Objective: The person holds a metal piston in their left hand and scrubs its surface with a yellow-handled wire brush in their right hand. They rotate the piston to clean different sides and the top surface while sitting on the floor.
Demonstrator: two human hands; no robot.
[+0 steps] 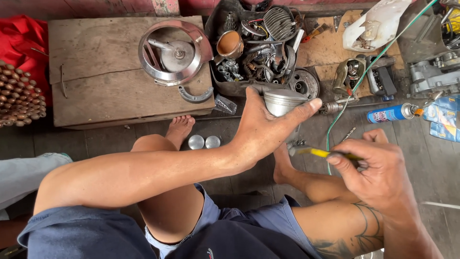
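We find the work under way and not finished: the left hand (261, 129) has its grip wrapped round a silver piston (282, 101), thumb lying across its side, holding it up above the wooden floor (431, 158) just in front of the tray of engine parts (258, 52). The right hand (378, 168) has its grip pinched on a yellow-handled tool (318, 152), whose tip points toward the piston but stands apart from it; in our judgement the tool has yet to be applied. The piston looks like pale, dull metal, cylindrical, with a groove near its top edge; its underside is hidden. A round chrome cover (175, 52) lies untouched on the wooden desk (96, 76) nearby.
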